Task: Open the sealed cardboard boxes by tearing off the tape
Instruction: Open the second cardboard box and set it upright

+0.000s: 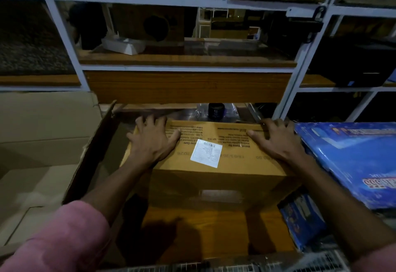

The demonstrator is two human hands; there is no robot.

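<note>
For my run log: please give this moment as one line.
left hand: spread on box top | right hand: spread on box top, far right edge | label: between hands | tape: not yet torn

box (pixel 214 171): matt brown cardboard | label (pixel 206 153): white paper | counter (pixel 192 229): smooth wood | package (pixel 351 160): glossy blue

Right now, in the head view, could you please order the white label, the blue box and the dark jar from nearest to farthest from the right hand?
From the right hand:
1. Blue box, beside it on the right.
2. White label, to its left on the cardboard box.
3. Dark jar, behind the box's far edge.
</note>
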